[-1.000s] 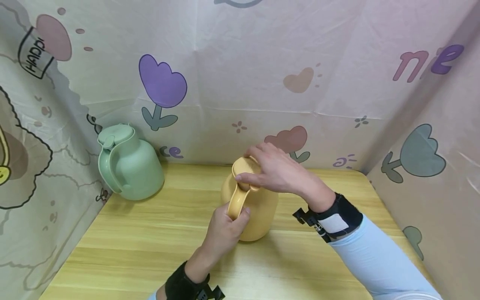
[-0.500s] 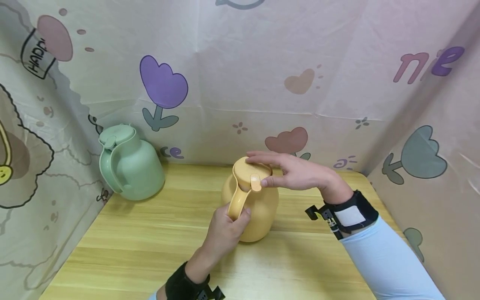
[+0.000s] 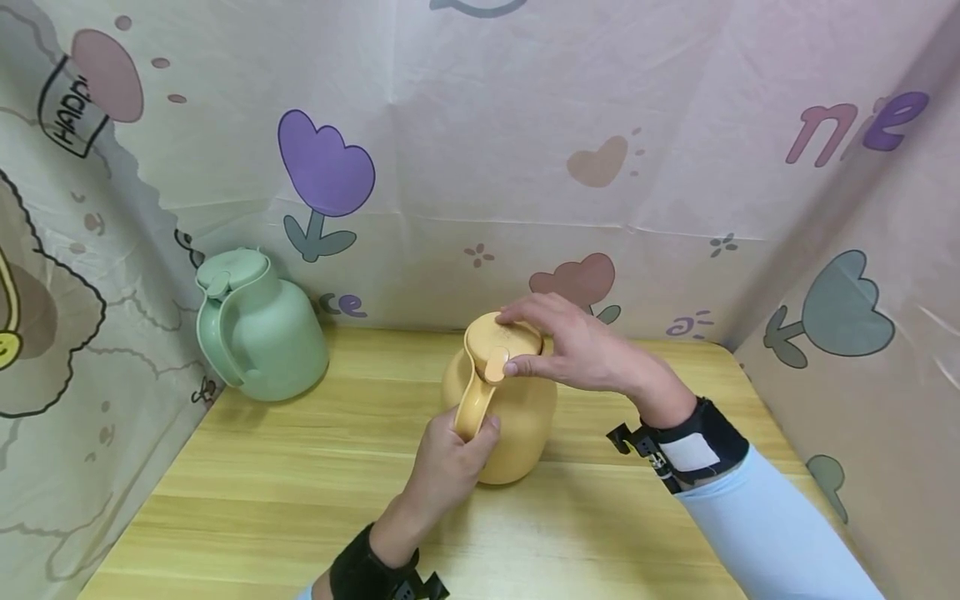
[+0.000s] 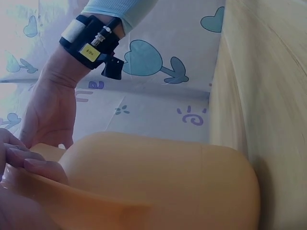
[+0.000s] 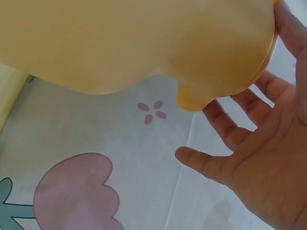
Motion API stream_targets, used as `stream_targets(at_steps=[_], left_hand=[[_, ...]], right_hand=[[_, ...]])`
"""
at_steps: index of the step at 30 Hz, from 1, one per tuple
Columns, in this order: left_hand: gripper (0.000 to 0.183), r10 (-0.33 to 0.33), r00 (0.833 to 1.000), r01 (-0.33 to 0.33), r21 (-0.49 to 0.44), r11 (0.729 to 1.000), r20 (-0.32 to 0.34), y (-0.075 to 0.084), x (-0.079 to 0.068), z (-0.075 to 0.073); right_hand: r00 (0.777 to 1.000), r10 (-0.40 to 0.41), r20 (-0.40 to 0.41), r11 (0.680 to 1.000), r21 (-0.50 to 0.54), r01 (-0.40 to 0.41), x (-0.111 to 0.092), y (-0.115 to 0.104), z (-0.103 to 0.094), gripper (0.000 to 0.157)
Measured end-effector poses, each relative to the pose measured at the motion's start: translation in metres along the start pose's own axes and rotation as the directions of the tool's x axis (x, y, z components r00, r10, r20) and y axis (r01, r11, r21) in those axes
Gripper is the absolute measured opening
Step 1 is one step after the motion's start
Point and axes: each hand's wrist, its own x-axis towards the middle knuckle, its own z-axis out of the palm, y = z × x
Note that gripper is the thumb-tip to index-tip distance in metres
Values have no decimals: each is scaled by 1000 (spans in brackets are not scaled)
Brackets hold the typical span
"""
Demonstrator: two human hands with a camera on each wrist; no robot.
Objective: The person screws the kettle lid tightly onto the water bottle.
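A yellow thermos jug [image 3: 517, 425] stands upright on the wooden table, its handle [image 3: 475, 404] toward me. My left hand [image 3: 450, 458] grips that handle, fingers wrapped round it and thumb on top. On the jug sits its round lid [image 3: 504, 337], with a small tab pointing toward the handle. My right hand [image 3: 577, 346] holds the lid from the right side, thumb beside the tab and fingers at the far rim. In the right wrist view the little finger of the right hand [image 5: 259, 153] is spread away from the jug [image 5: 120, 43].
A green thermos jug [image 3: 273, 337] of the same shape stands at the table's back left corner. Patterned cloth [image 3: 465, 150] hangs behind and along both sides. Wooden tabletop [image 3: 300, 492] extends around the yellow jug.
My right hand drew back flat to the right, then came back onto the lid. Since half a second ago the tab has turned left toward the handle. The left hand has stayed put.
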Motion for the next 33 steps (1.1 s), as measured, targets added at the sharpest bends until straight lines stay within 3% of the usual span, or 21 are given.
stream_targets(at_steps=[4,11,14,19,27,33], left_hand=[[31,-8,1000,7,13,1000,13,-11,3,0],[31,26,999,-27,21,999,26,-33,8,0],[32,28,999,-28,19,999,20,-24,6,1],[34,8,1000,-7,36,999,-28,1,2,3],[34,2,996,4,73,997,-87,3,2,6],[31,-8,995,16,80,997,-104,3,1,6]], right_hand=[[1000,-18,10,1000,-9,18,2,1,-2,65],[993,17,117,995,94,-28,11,2,-8,68],[994,40,106,992,114,-52,11,2,-5,71],[998,60,17,993,98,-61,9,1,1,72],[994,68,-90,997,46,-64,7,-4,9,73],[992,61,-106,997,43,-57,6,-5,13,73]])
